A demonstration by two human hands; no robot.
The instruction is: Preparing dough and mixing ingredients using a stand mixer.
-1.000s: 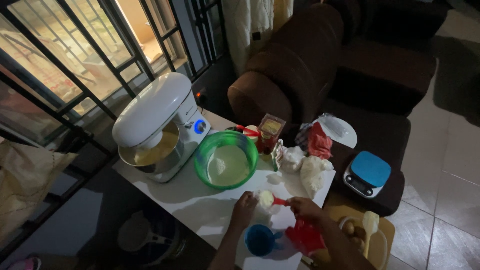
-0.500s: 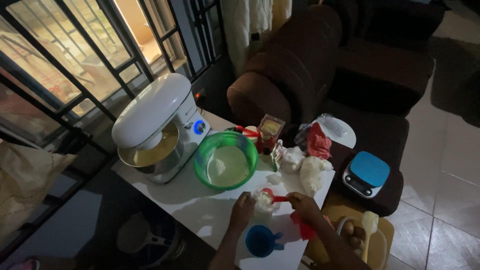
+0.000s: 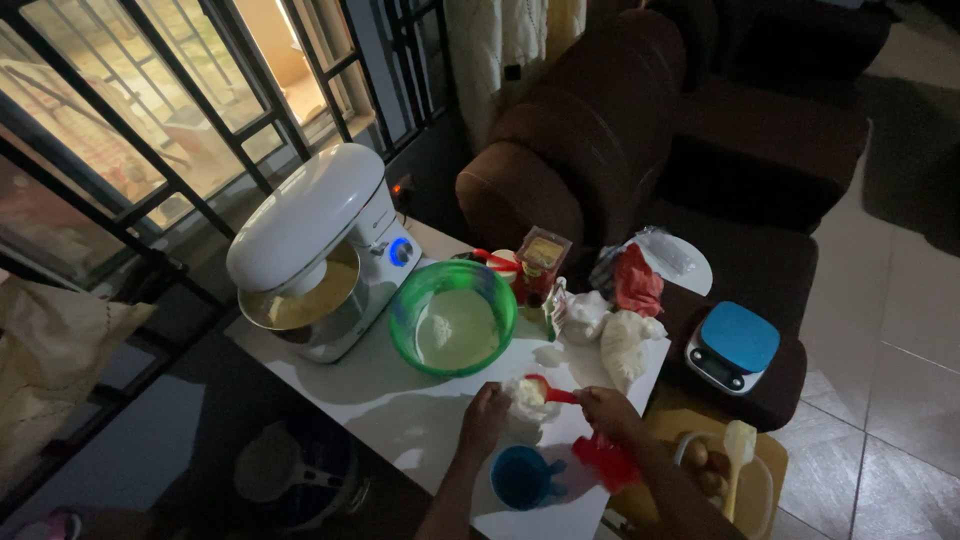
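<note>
Dimly lit. Right hand (image 3: pixel 607 412) pinching red scoop (image 3: pixel 545 391) by handle; left hand (image 3: pixel 487 418) wrapped round small clear container (image 3: pixel 527 408) of white powder on white table (image 3: pixel 400 400), near green bowl (image 3: pixel 452 318). Light, rigid, likely spill-prone; best gripped at handle and container sides.

Green bowl (image 3: pixel 452 330) looks like glossy see-through plastic. The mixer (image 3: pixel 315 222) has a smooth shiny white plastic shell over a polished metal bowl (image 3: pixel 300 312). Table (image 3: pixel 420 415) is smooth matt white; the brown sofa (image 3: pixel 640 120) is soft matt cloth.
</note>
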